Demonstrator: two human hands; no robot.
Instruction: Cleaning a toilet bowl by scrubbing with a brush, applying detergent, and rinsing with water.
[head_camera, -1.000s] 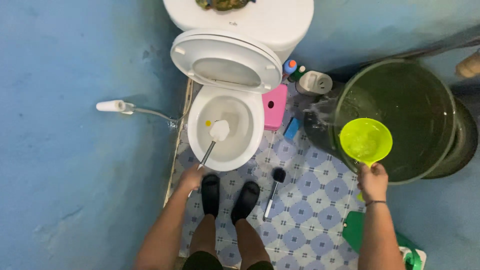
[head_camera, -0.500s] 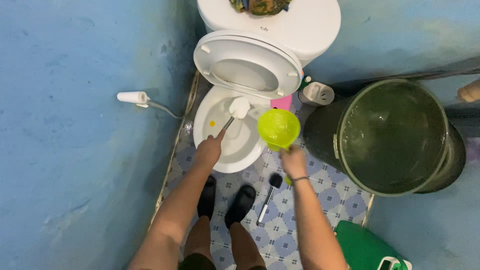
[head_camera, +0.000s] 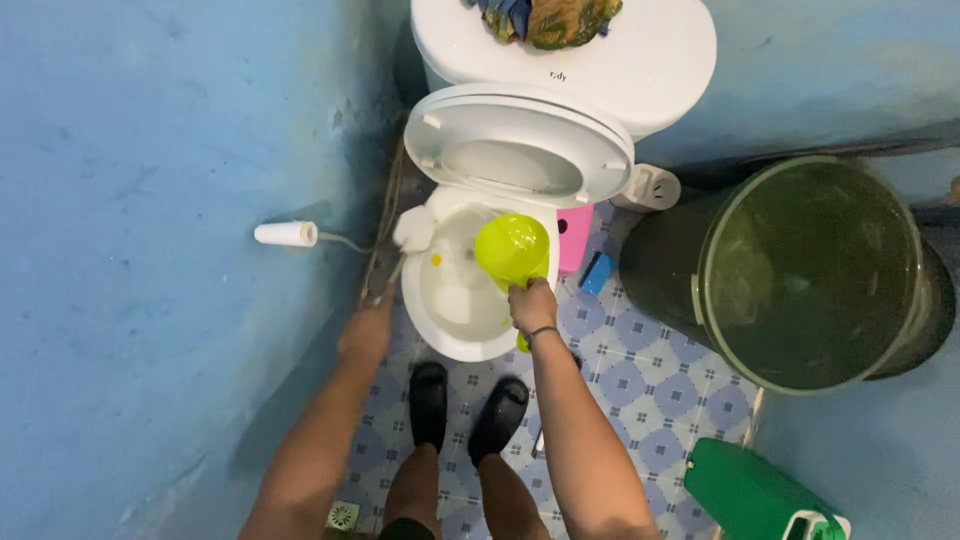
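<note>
A white toilet bowl (head_camera: 452, 340) stands below me with its seat and lid (head_camera: 517, 143) raised against the tank (head_camera: 640, 60). My right hand (head_camera: 531, 306) grips the handle of a lime-green plastic dipper (head_camera: 511, 249), held tilted over the bowl. My left hand (head_camera: 367, 330) holds the thin handle of a toilet brush whose white head (head_camera: 413, 228) rests at the bowl's left rim. My two black shoes (head_camera: 465, 402) stand on the patterned tile floor just in front of the toilet.
A large dark-green bucket of water (head_camera: 812, 270) stands at the right. A pink box (head_camera: 574, 238), a blue item (head_camera: 596, 272) and a white container (head_camera: 652, 186) sit beside the toilet. A spray hose head (head_camera: 286, 234) hangs on the blue left wall. A green object (head_camera: 755, 495) lies bottom right. Cloths (head_camera: 545, 17) lie on the tank.
My right hand carried the green dipper from the bucket leftward to above the toilet bowl and tilted it. My left hand shifted the brush head from the bowl's inside to its left rim.
</note>
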